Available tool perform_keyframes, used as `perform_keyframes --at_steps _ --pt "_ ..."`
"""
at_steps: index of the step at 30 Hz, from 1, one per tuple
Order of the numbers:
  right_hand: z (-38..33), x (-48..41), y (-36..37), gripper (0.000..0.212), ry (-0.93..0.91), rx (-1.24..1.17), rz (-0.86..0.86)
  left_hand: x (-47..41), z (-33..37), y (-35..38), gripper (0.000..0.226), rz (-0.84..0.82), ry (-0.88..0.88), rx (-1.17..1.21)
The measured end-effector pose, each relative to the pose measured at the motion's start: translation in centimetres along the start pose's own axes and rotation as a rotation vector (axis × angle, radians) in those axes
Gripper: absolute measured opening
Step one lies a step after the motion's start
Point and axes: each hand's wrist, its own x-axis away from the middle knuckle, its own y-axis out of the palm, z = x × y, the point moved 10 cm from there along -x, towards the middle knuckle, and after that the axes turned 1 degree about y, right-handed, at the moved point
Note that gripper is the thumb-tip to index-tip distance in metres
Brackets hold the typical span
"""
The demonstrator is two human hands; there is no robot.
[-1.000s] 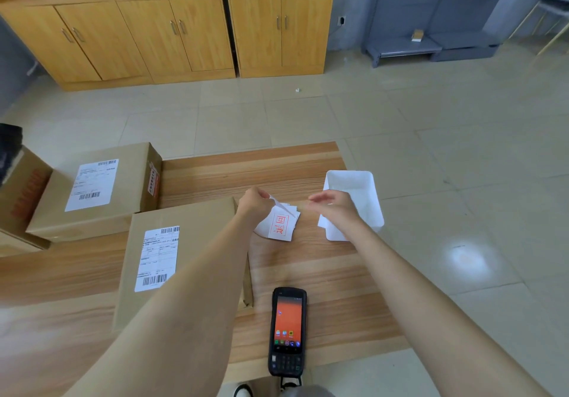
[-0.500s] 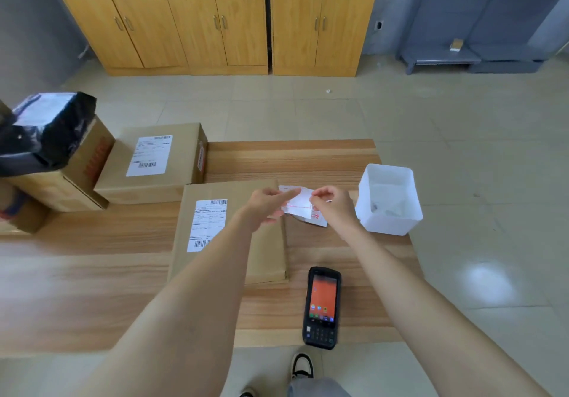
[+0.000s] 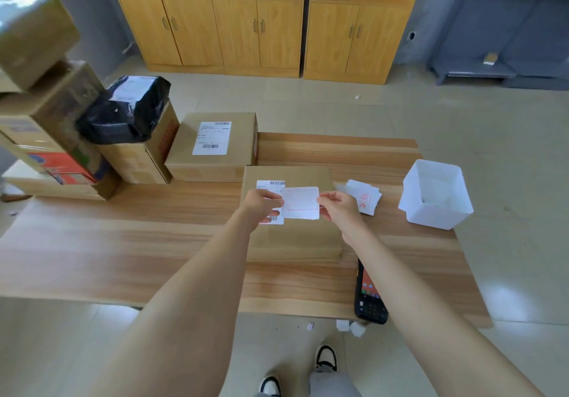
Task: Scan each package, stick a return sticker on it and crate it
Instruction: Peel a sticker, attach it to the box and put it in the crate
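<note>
A flat cardboard package [image 3: 295,239] lies on the wooden table [image 3: 123,242] in front of me, its shipping label [image 3: 271,184] partly hidden by my hands. Both hands hold one white return sticker [image 3: 300,203] stretched just above the package. My left hand [image 3: 263,205] pinches its left edge and my right hand [image 3: 337,208] pinches its right edge. A small pile of stickers with red print [image 3: 365,198] lies to the right of the package. The black handheld scanner [image 3: 368,296] rests at the table's front edge, its screen lit.
A white plastic bin [image 3: 435,195] stands at the table's right end. Another labelled box [image 3: 212,145] sits behind the package. Stacked cartons [image 3: 46,125] and a black bagged parcel [image 3: 129,110] fill the left. Paper scraps [image 3: 351,327] lie on the floor by my shoes.
I lifted one sticker off the pile and both hands carried it left, over the package. My view swung left and pulled back, showing the stacked cartons.
</note>
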Motion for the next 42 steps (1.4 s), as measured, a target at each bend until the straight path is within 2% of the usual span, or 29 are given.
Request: perform_keyframes --at_steps 2,8,11,15,21,27,42 --pt "0.5 0.8 0.7 0.004 0.006 -0.005 0.019 0.4 -1.1 -0.6 0.006 -0.011 -0.015 -0.012" --pt "2.3 2.0 1.0 0.005 0.028 0.003 0.085 0.8 -3.6 -0.3 0.011 -0.051 -0.056 0.02" --pt "3.3 1.7 0.8 0.006 0.05 0.027 0.09 0.9 -4.2 0.5 0.003 -0.069 -0.069 0.028" --pt "4.2 1.5 0.3 0.006 0.072 0.035 0.09 0.6 -4.6 1.4 0.013 -0.078 -0.07 0.04" --pt "5.8 0.6 -0.1 0.004 0.108 0.056 0.101 -0.5 -5.3 2.0 0.012 -0.079 -0.066 0.026" --pt "5.2 -0.2 0.1 0.004 0.067 0.078 0.103 -1.4 -5.2 2.0 0.015 -0.063 -0.058 0.032" --pt "4.9 -1.7 0.4 0.008 -0.012 0.309 0.094 -2.7 -5.8 1.5 0.011 0.001 -0.067 -0.054"
